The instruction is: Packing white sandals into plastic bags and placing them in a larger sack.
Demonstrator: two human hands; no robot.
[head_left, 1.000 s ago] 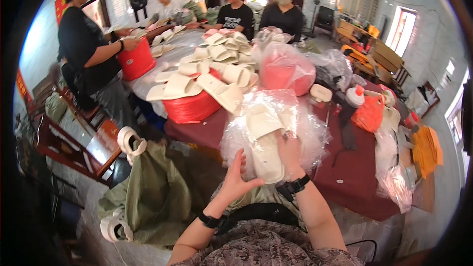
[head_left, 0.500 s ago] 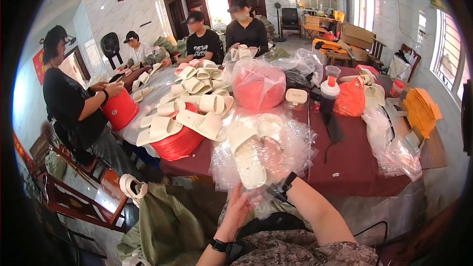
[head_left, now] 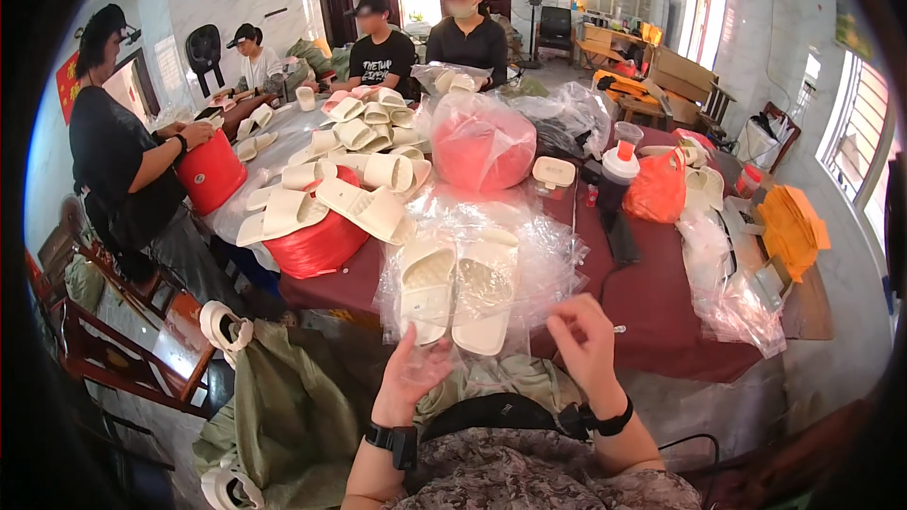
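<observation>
A pair of cream slippers (head_left: 456,291) lies side by side inside a clear plastic bag (head_left: 543,255) at the near edge of the dark red table (head_left: 652,321). My left hand (head_left: 413,376) reaches up from below and holds the bag's lower edge, under the left slipper. My right hand (head_left: 578,338) hovers at the bag's lower right corner with its fingers curled. The film is too clear to show whether they pinch it. Both wrists wear black bands.
Behind the bag are a red basket (head_left: 316,244) heaped with loose cream slippers (head_left: 364,175), a bagged pink bundle (head_left: 482,144), a lidded cup (head_left: 619,173) and an orange bag (head_left: 657,187). Several people work along the table's left and far sides. A green sack (head_left: 283,406) lies at my left.
My view swung left and both slippers now lie flat together in the bag. My right hand came off the slipper and moved to the bag's right corner. My left hand stayed below.
</observation>
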